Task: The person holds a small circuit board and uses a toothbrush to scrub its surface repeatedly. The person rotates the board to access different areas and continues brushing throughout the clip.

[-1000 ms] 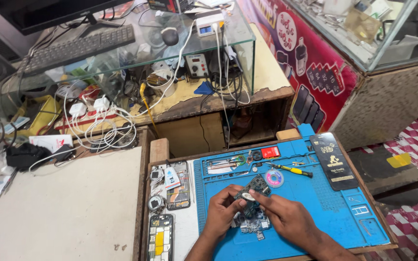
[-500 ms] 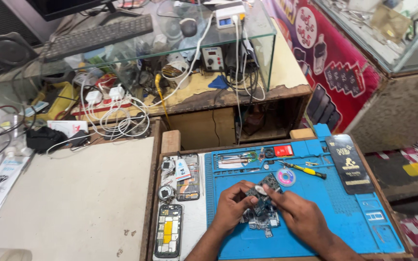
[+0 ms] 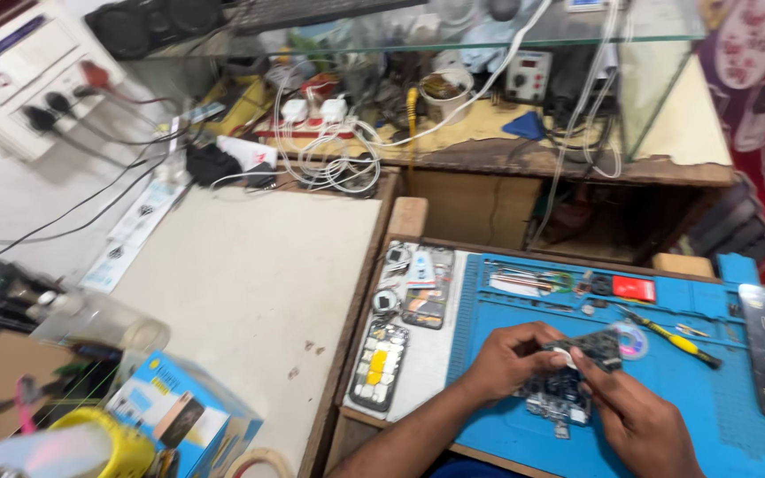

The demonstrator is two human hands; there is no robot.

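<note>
Blue rubber mat (image 3: 524,305) lies under both hands, as in the earlier frames. The view has swung left, so the beige tabletop (image 3: 250,283) now fills more of the picture. Left hand (image 3: 511,358) and right hand (image 3: 635,416) remain closed, fingers pinching a dark circuit board (image 3: 591,350) just above the mat. A yellow screwdriver (image 3: 670,336) lies near, untouched. The work position is unchanged.

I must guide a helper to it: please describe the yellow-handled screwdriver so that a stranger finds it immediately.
Find the blue work mat. The screwdriver lies on it just beyond the right hand. It is the only long, thin tool with a yellow handle.
</note>
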